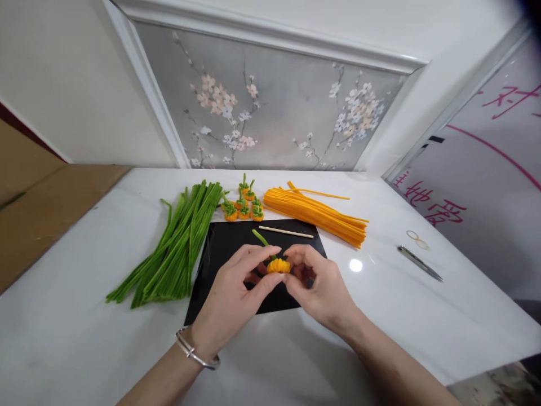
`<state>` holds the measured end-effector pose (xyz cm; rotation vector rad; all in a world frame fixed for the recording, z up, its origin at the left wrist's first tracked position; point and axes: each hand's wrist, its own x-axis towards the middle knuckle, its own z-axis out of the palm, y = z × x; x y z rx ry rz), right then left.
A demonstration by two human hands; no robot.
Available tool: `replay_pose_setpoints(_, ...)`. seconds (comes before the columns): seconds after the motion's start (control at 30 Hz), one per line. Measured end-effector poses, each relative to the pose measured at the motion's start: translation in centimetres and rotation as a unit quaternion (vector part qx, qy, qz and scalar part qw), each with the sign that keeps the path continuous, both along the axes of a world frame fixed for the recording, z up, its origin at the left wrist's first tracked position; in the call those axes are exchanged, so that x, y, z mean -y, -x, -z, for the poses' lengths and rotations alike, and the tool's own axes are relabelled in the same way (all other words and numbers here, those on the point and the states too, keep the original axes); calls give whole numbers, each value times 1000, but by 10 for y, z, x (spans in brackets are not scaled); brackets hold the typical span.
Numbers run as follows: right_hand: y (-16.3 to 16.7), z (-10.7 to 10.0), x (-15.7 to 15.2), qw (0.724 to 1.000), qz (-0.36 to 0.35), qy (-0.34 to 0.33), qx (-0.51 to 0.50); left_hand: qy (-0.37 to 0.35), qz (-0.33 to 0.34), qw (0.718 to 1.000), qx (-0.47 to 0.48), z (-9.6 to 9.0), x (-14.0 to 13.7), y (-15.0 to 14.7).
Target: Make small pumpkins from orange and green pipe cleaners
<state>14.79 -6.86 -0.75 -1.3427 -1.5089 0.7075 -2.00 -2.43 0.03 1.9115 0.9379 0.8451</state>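
Between my fingertips, above a black mat (pixel 236 237), is a small orange pipe-cleaner pumpkin (pixel 278 266) with a green stem (pixel 259 237) sticking up to the left. My left hand (pixel 243 287) pinches it from the left, thumb below and fingers above. From the right, my right hand (pixel 316 282) closes thumb and fingers on its other side. A pale wooden stick (pixel 286 232) lies on the mat just beyond. Several finished-looking orange pumpkins with green tops (pixel 243 210) stand in a cluster behind the mat. The pumpkin's underside is hidden by my thumbs.
A bundle of green pipe cleaners (pixel 181 248) lies left of the mat, and orange pipe cleaners (pixel 316 214) lie behind it to the right. Tweezers (pixel 420 263) and two thin rings (pixel 417 239) rest at the right. A cardboard box (pixel 51 208) stands at the table's left edge.
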Motion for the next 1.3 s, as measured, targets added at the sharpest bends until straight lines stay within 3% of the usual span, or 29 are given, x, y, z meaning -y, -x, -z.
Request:
replay_pose_setpoints(0.07, 0, 0, 1, 1000, -10, -7, 7, -66, 19, 997, -29, -2, -3, 1)
replay_pose_setpoints(0.13, 0, 1, 1, 1000, -14, -12, 12, -87, 42, 994, -44, -2, -5, 1)
replay_pose_setpoints(0.4, 0, 0, 2, 998, -18, -51, 20, -52, 72, 996, -20, 0, -7, 2)
replay_pose_setpoints(0.67, -2, -1, 0, 998, -29, 19, -50, -79, 77, 994, -25, -1, -8, 1)
replay_pose_setpoints(0.87, -6, -4, 1, 999, -41, 28, -16, -134, 66, 987, -51, -4, -5, 2)
replay_pose_setpoints(1.2, -5, -3, 1, 998, -46, 24, 31, -63, 40, 996, -41, -1, -4, -1)
replay_pose_setpoints(1.3, -7, -3, 0, 999, -38, 26, 17, 7, 7, 1000, -9, 3, -2, -2)
